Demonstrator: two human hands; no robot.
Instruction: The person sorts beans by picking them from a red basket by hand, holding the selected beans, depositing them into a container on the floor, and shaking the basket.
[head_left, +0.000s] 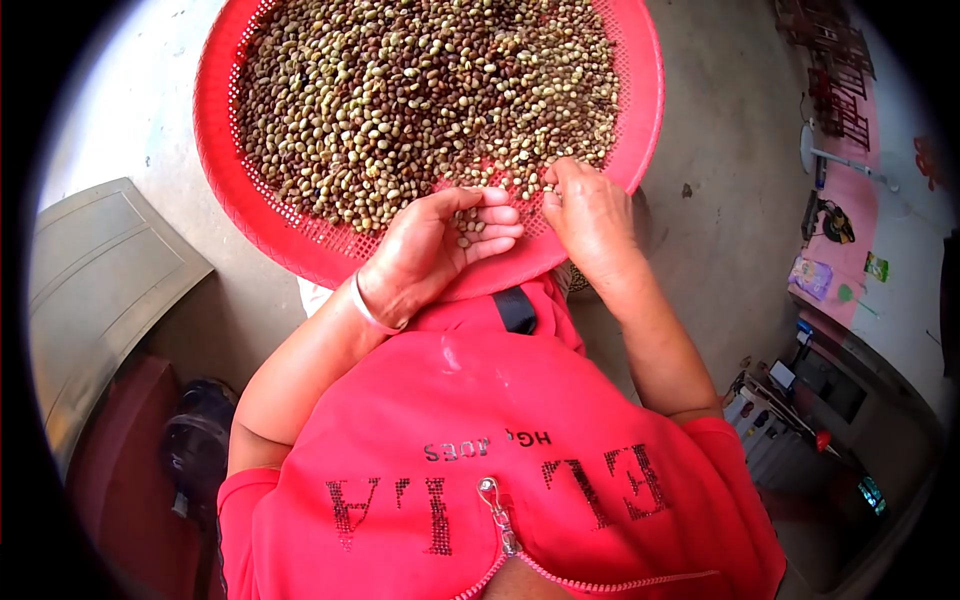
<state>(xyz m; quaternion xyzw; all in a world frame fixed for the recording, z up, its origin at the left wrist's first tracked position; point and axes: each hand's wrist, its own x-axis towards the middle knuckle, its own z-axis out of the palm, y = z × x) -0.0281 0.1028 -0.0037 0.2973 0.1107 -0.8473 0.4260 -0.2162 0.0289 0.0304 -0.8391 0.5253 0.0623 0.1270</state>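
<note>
A round red plastic basket (222,200) holds a heap of coffee beans (390,100), mixed green, tan and dark brown. Over its near rim my left hand (440,240) is cupped palm up, with a few beans (468,228) lying in the palm against the curled fingers. To the right, my right hand (592,215) is pinched, thumb and forefinger together at the edge of the heap. A small pale bean seems to sit at those fingertips, though they partly hide it. The two hands are apart.
The basket rests near my lap, above a concrete floor (700,240). At left stand a grey metal panel (115,265) and a dark water jug (197,440). On the right, a pink-topped surface (855,200) carries packets and small items, beside a cluttered shelf (770,420).
</note>
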